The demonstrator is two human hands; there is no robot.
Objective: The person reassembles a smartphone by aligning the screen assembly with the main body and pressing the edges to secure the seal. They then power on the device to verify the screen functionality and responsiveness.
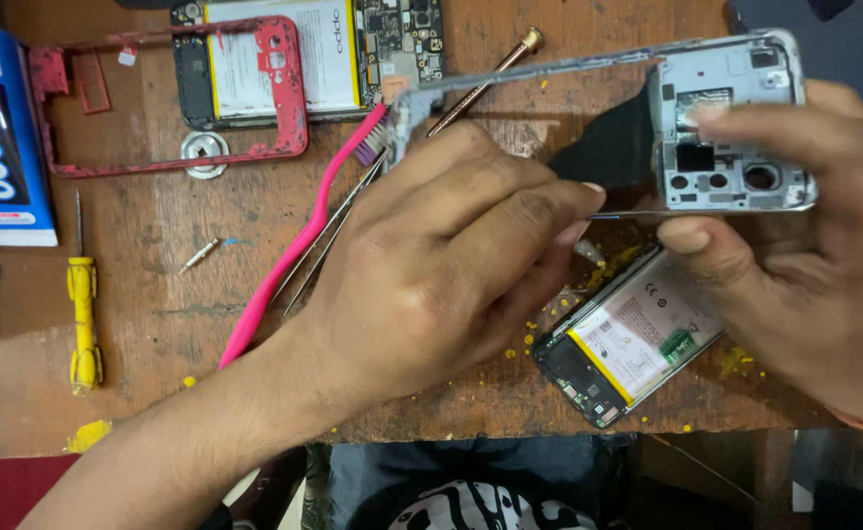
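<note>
My right hand holds a grey phone frame by its camera end, tilted up above the wooden board, thumb below and fingers on top. My left hand pinches a thin metal tool, and the tool's tip lies along the lower edge of the frame's camera section. Much of the tool is hidden inside my fingers. Below both hands an opened phone with its battery showing lies flat on the board.
A pink toothbrush, tweezers and a copper-coloured driver lie under my left hand. A red phone frame, a second opened phone, a yellow screwdriver and a blue-and-white glue box sit at left. Yellow crumbs are scattered near the front edge.
</note>
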